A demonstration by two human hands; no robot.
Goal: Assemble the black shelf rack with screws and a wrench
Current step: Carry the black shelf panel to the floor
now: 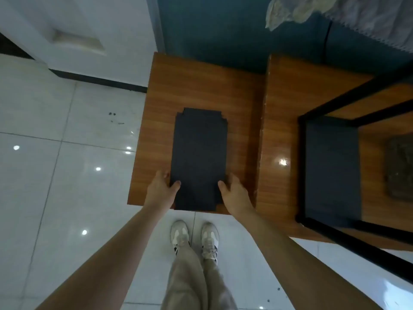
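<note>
Two hands grip one black shelf panel [199,157] flat on the wooden worktop [201,86]: left hand [161,189] and right hand [234,193] clasp its near sides, thumbs on top. Black rack frame [330,108] stands right. No readable writing.

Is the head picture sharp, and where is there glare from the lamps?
Head view: soft and dim, with wide-angle bending at the edges; lamp glare spots lie on the floor tiles and one on the right table; the black panel shows almost no surface detail.
</note>
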